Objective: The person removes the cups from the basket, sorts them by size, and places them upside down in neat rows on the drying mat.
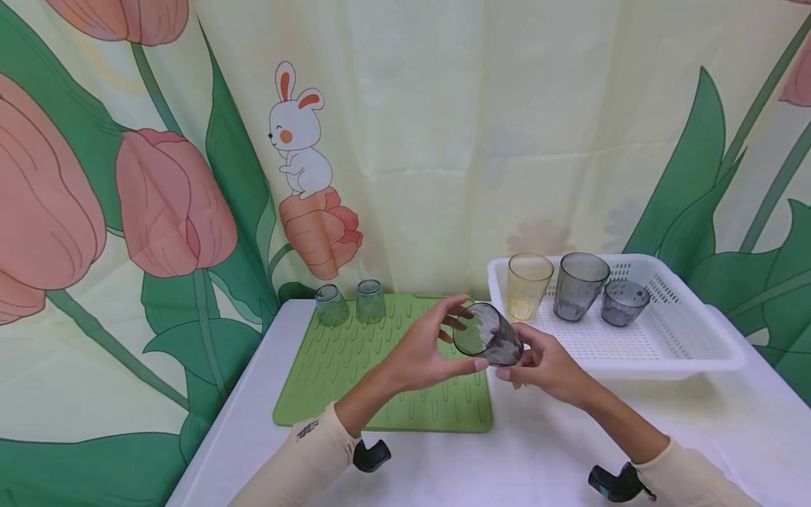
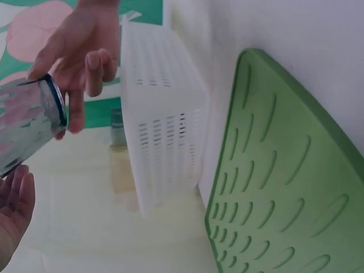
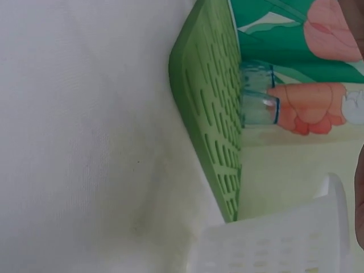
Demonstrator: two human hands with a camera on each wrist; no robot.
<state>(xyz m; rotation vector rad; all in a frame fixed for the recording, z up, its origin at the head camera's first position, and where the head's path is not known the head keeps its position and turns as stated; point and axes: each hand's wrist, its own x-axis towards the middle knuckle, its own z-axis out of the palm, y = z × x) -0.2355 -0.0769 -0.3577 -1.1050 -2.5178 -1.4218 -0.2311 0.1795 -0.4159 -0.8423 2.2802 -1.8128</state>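
Observation:
Over the right edge of the green drying mat (image 1: 431, 412), both hands hold a grey see-through glass (image 1: 505, 343). It is tilted, its mouth facing left and toward the head camera. The left hand (image 1: 421, 352) grips the rim end, thumb below and fingers around the far side. At the base end, the right hand (image 1: 551, 366) pinches the glass between thumb and fingers. In the left wrist view the same glass (image 2: 25, 122) appears at the left edge, between both hands. Only a sliver of the right hand (image 3: 359, 199) shows in the right wrist view.
Two bluish glasses, one left (image 1: 331, 306) and one right (image 1: 370, 303), stand upside down at the mat's back. A white perforated basket (image 1: 703, 338) at right holds a yellow glass (image 1: 529, 285), a tall grey glass (image 1: 579, 285) and a short grey glass (image 1: 624, 304). A printed curtain (image 1: 418, 141) hangs behind.

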